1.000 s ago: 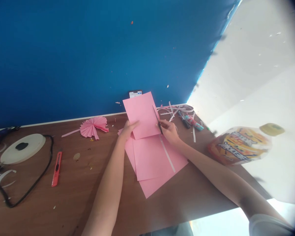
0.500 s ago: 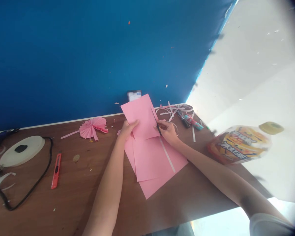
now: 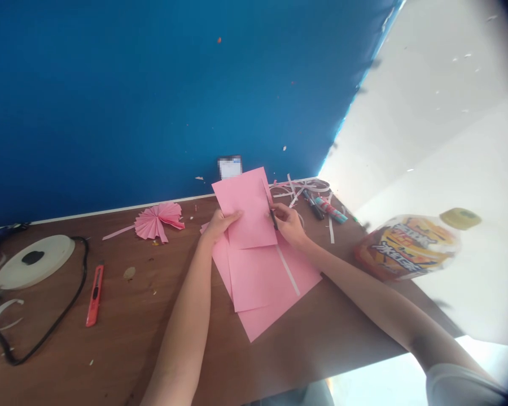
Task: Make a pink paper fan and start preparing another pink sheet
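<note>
My left hand pinches the left edge of a pink sheet of paper, its thumb lying on top. The sheet is raised and tilted above other pink sheets on the table. My right hand is closed on dark-handled scissors at the sheet's right side. Their blades point away from me along that edge, where a narrow strip stands partly apart from the sheet. A thin pale strip lies on the lower sheets below my right hand.
A folded pink paper fan and a red box cutter lie left, near a white lid and black cable. Paper strips, pens and a striped tube lie right. A large bottle stands farther right.
The raised sheet has shifted slightly right and turned a little, and its lower edge sits lower. The scissors remain at its right edge in my right hand.
</note>
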A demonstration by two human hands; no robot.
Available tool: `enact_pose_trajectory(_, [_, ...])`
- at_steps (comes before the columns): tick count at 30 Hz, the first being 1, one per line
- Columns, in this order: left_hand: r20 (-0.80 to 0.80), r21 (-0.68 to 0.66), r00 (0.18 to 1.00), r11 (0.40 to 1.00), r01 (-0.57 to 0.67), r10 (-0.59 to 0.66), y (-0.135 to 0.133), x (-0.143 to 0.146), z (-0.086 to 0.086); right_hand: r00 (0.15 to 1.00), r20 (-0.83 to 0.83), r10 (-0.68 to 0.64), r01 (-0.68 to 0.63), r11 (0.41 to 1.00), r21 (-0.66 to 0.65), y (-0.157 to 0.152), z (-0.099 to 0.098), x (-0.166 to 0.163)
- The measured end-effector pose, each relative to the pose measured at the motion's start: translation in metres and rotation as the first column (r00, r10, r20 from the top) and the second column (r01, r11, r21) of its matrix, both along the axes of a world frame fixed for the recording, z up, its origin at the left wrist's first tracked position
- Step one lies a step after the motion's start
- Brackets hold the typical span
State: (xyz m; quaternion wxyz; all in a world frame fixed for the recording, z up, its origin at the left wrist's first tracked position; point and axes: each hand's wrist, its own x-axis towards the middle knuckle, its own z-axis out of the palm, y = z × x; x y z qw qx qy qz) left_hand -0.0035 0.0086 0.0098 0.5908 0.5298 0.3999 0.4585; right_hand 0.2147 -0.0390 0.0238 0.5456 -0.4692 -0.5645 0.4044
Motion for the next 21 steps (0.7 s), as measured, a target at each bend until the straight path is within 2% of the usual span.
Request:
enact_pose_trajectory(11, [-0.045, 0.022, 0.999, 1.000, 0.016, -0.015, -0.003, 0.001, 0.003, 1.000, -0.002, -0.021, 0.021, 1.000, -0.006, -0.004, 0.013, -0.001])
enact_pose_trajectory(21, [0.040, -0.025, 0.999, 1.000, -0.007, 0.008, -0.003, 0.001, 0.004, 0.999, 0.021, -0.028, 0.027, 0.999, 0.044, -0.001, 0.006, 0.002])
